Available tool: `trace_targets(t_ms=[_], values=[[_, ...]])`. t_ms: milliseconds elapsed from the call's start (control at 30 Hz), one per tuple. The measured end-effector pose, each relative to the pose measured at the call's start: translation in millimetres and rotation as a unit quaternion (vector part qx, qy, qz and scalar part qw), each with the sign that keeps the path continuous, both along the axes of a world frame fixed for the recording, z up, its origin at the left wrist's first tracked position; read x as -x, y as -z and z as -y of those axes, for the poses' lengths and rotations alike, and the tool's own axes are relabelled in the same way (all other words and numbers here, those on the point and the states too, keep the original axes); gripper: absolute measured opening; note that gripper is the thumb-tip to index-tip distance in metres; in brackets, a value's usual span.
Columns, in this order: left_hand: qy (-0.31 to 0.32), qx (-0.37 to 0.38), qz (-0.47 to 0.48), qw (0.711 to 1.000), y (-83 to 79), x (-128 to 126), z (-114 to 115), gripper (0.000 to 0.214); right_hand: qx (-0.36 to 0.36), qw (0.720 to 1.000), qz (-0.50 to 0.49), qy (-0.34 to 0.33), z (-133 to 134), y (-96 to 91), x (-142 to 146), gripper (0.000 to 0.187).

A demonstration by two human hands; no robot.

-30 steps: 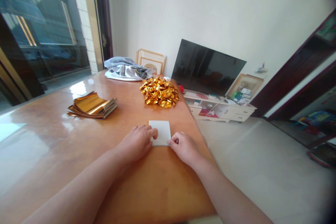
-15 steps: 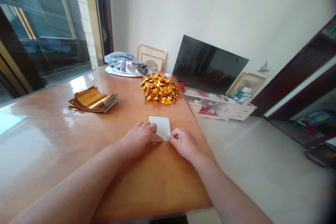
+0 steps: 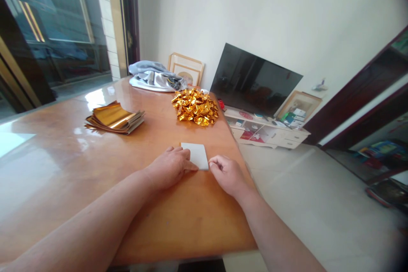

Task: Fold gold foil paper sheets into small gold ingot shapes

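White paper square (image 3: 195, 156): near-square, matte, flat on glossy wooden bench (image 3: 63, 178), one edge pair pointing away from me, slightly askew. My left hand (image 3: 168, 168): fingers pressed together, lying over square's near-left corner, no pinch. My right hand (image 3: 226, 175): fingers loosely curled, just beside right edge, no pinch. Crumpled gold foil pile (image 3: 195, 107) ahead; gold foil sheet stack (image 3: 114, 118) left.
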State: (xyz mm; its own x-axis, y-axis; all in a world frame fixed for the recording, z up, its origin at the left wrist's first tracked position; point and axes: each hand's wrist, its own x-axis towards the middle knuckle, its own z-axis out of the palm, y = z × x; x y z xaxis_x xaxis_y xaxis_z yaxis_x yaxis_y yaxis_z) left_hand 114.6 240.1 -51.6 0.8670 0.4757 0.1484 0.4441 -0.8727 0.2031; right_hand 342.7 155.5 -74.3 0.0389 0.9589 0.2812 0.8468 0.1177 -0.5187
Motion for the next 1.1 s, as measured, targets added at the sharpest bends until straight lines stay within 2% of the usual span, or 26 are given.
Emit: trace_targets(t_ms=[133, 200, 333, 467, 600, 800, 933, 1000, 1067, 1100], values=[[-0.002, -0.01, -0.002, 1.0, 2.7, 0.1, -1.0, 0.04, -0.002, 0.992, 0.078, -0.097, 8.8, -8.9, 6.3, 0.029], [-0.004, -0.013, -0.002, 1.0, 3.5, 0.2, -1.2, 0.041, 0.022, 0.985, 0.122, -0.118, 11.8, -12.9, 10.0, 0.033], [0.0, -0.013, 0.001, 1.0, 3.9, 0.4, -0.9, 0.041, 0.064, 0.972, 0.195, -0.117, 16.4, -20.6, 15.2, 0.035], [-0.001, -0.001, 0.006, 1.0, 4.7, 1.2, -1.7, 0.04, 0.073, 0.958, 0.256, -0.109, 19.8, -24.4, 13.1, 0.037], [-0.007, 0.016, 0.015, 1.0, 5.9, 1.8, -3.5, 0.041, 0.089, 0.954, 0.271, -0.097, 20.9, -28.5, 3.4, 0.036], [-0.003, 0.013, 0.016, 1.0, 6.3, 0.8, -4.4, 0.042, 0.096, 0.967, 0.229, -0.057, 18.8, -42.2, -7.5, 0.022], [-0.006, 0.003, 0.016, 1.0, 8.5, 0.3, -5.6, 0.042, 0.074, 0.995, 0.048, -0.038, 7.8, -39.6, 3.3, 0.017], [-0.004, 0.005, 0.018, 1.0, 8.2, 0.3, -5.7, 0.043, 0.103, 0.994, -0.031, -0.026, -2.4, -33.6, 14.3, 0.014], [0.001, 0.008, 0.02, 1.0, 6.8, 0.5, -4.9, 0.043, 0.122, 0.99, -0.067, -0.013, -14.5, -26.5, 25.3, 0.011], [0.002, 0.011, 0.021, 1.0, 5.8, 0.7, -4.2, 0.043, 0.153, 0.985, -0.082, -0.014, -20.6, -23.1, 29.9, 0.01]])
